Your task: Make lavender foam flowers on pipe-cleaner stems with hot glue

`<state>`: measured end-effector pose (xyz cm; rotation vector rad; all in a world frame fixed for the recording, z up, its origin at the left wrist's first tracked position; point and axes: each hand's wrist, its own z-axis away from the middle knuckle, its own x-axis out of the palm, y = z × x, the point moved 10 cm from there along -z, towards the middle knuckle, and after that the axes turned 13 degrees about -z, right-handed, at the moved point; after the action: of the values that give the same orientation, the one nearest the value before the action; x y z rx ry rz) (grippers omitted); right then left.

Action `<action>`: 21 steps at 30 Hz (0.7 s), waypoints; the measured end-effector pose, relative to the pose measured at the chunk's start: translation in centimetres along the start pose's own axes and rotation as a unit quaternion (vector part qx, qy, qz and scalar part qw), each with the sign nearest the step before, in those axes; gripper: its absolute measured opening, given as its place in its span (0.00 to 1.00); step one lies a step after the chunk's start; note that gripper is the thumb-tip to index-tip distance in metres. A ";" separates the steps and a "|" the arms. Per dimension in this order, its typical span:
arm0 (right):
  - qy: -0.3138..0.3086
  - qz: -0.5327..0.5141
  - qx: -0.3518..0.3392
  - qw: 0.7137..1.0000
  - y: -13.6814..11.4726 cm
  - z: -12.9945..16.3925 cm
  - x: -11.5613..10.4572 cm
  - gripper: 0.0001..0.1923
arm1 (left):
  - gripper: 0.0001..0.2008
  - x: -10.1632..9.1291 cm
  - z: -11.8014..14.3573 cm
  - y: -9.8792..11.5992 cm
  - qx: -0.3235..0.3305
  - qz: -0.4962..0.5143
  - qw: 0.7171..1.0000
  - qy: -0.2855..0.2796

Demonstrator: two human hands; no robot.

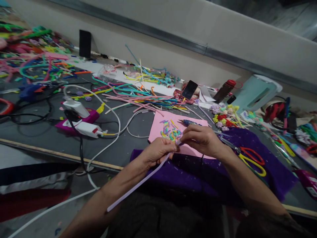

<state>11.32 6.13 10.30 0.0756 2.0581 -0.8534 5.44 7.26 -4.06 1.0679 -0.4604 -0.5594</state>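
Note:
My left hand point(160, 152) is closed around a lavender pipe cleaner point(138, 185), whose long straight tail slants down to the lower left. My right hand point(201, 138) pinches the bunched upper end of the same pipe cleaner, just right of my left fingertips. Both hands are over a pink sheet point(157, 129). On it lie many short cut pieces of pipe cleaner point(170, 130) in yellow, teal and purple. A dark pen-like tool point(188, 122) lies behind my right hand. Scissors point(244, 155) with red and yellow handles rest to the right on a purple cloth point(267, 158).
Loose pipe cleaners point(141, 97) spread across the table's middle. White chargers point(84, 127) on a magenta power strip point(92, 115) trail cables at left. A phone point(189, 90), a brown bottle point(225, 91), a pale green container point(257, 92) and small pipe-cleaner flowers point(221, 117) stand behind.

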 end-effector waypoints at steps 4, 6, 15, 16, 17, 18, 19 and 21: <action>-0.010 0.027 -0.006 1.000 -0.1 0.1 0.3 0.07 | 0.09 0.0 0.1 0.3 0.007 0.001 1.000 0.001; -0.016 0.038 -0.009 0.999 -0.2 0.1 0.4 0.07 | 0.09 0.0 0.1 0.3 0.010 0.000 1.000 0.002; -0.028 0.060 -0.031 0.997 -0.4 0.1 0.8 0.09 | 0.10 -0.2 0.1 0.4 0.023 0.000 1.000 0.013; -0.031 0.061 -0.028 0.997 -0.4 0.1 0.8 0.09 | 0.10 -0.2 0.1 0.4 0.024 -0.001 1.000 0.014; -0.035 0.062 -0.024 0.997 -0.3 0.1 0.9 0.09 | 0.10 -0.2 0.1 0.4 0.025 -0.002 1.000 0.014; -0.039 0.065 -0.020 0.997 -0.3 0.1 1.0 0.09 | 0.10 -0.3 0.1 0.4 0.025 -0.004 1.000 0.015; -0.044 0.068 -0.015 0.997 -0.2 0.0 1.1 0.09 | 0.09 -0.3 0.0 0.3 0.025 -0.007 1.000 0.014; -0.049 0.077 -0.010 0.996 -0.1 0.0 1.2 0.09 | 0.08 -0.3 0.0 0.4 0.027 -0.011 0.999 0.015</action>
<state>10.55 5.80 9.46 0.1762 1.9408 -0.7269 5.26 7.59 -3.76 1.1332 -0.4405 -0.5521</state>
